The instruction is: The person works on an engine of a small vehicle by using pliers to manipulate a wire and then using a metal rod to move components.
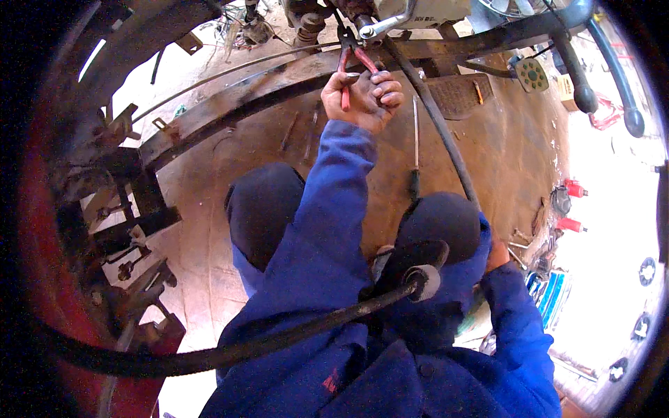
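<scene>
One hand (364, 97) around red-handled pliers (354, 59)

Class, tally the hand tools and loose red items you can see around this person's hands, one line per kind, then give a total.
Red-handled pliers, gripped in the left hand: 1
Screwdriver lying on the ground: 1
Red cylinders on the ground at right: 2
Total: 4

1. Red-handled pliers (352, 59) stand nearly upright, handles down and jaws up against the grey metal fitting (380, 26) above
2. The handles sit spread slightly apart, with dark jaws at the fitting
</scene>
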